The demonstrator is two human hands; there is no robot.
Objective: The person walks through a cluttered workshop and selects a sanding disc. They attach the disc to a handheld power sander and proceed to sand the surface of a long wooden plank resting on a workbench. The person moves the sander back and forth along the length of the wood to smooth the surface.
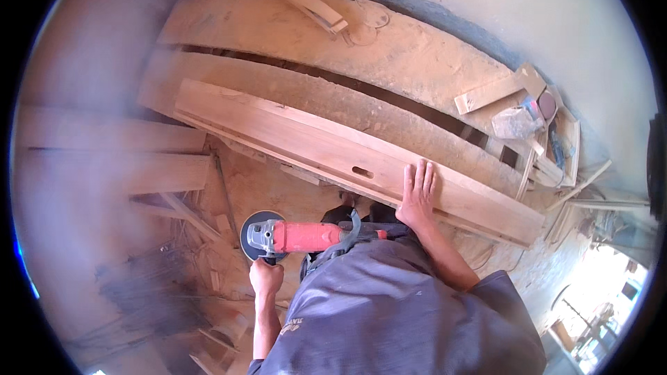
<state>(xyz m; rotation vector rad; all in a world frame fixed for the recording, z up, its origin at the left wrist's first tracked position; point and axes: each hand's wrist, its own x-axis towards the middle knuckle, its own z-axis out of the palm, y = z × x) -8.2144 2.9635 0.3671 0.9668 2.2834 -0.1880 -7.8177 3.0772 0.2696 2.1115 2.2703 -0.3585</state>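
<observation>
Red power tool (306, 236): your left hand (266, 278) has it, fingers curled tight around the dark side handle (269, 260) near the head. From those fingers, the grey gear head (261, 235) sits just beyond, the round disc (246, 242) lies beyond and slightly left, and the red body runs off to the right, its rear end up against your dark shirt (389, 305). Disc is well apart from the board.

Your right hand (417, 201) is flat on the pale wooden board (299, 128), fingers (420, 175) straight and slightly spread, pressing on top, grasping nothing. Board passes under these fingers: long stretch out to their left, shorter stretch to their right. Oblong slot (362, 172) in it is near, left of the right fingertips, not touched.

Beyond the right fingers: dusty bench planks (389, 107) with a dark gap between. Farther off, beyond and to their right, a pile: wood offcuts (490, 94), clear plastic container (517, 123), reddish-brown round pad (547, 105). Far beyond and left of the right fingers, a loose wood block (314, 8). Left of the left fingers and farther out, stacked planks (167, 172).
</observation>
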